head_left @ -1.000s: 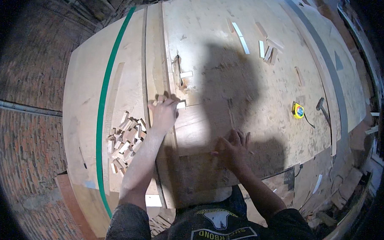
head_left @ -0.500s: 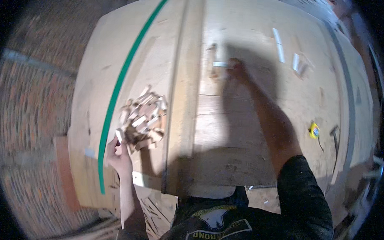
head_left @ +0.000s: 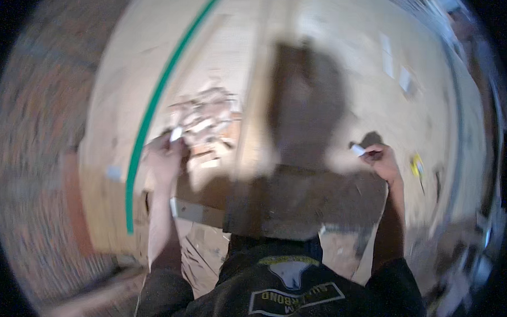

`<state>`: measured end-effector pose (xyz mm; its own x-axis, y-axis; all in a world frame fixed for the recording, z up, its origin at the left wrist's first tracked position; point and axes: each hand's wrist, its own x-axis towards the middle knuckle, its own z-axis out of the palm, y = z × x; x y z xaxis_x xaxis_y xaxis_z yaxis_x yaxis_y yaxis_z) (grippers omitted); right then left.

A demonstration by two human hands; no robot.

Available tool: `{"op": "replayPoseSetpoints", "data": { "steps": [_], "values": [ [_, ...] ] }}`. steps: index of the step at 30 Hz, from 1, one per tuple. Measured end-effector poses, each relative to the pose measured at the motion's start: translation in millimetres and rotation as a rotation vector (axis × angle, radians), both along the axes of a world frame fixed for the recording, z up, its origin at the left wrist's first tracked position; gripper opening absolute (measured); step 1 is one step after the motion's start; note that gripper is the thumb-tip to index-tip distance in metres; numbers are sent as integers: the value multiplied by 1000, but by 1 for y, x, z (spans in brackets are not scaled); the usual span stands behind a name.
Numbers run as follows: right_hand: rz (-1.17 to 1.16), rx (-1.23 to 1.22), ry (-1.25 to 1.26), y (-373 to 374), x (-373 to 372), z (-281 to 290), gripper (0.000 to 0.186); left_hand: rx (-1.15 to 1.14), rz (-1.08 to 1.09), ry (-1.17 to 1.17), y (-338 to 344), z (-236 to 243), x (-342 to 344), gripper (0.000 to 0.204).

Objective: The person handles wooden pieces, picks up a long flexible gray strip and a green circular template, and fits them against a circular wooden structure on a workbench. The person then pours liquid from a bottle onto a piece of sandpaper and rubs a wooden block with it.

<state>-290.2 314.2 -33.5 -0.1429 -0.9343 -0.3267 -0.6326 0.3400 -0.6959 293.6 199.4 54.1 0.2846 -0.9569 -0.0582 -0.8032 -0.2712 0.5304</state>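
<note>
Left hand (head_left: 163, 155), fingers pinching a small pale wood piece (head_left: 176, 134), now beside the scrap pile (head_left: 205, 120) rather than below it. Right hand (head_left: 383, 162), drawn back from the far board, pinches a white chip (head_left: 357, 150) over the plywood sheet (head_left: 335, 66).

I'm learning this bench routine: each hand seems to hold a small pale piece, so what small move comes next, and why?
Probably set the right hand's pale piece down on the plywood sheet; it hangs just above it, while the left hand is by the scrap pile.
</note>
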Motion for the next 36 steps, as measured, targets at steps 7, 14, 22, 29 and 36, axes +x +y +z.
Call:
{"op": "replayPoseSetpoints", "data": {
  "steps": [7,14,22,29,36],
  "values": [
    [-129,1029,263,272,-2,97,35,-455,-136,-28,26,-34,13,52],
    [-746,763,504,437,2,-12,34,-593,-614,61,51,-37,-65,17],
    [-1144,286,787,404,-114,-90,34,-537,-1018,170,186,-19,-195,15],
    [-704,465,540,386,-174,-102,32,-227,-805,158,304,-34,-214,8],
    [-844,563,-344,550,-169,-248,86,-323,-652,131,338,-11,-205,9]
  ]
}}
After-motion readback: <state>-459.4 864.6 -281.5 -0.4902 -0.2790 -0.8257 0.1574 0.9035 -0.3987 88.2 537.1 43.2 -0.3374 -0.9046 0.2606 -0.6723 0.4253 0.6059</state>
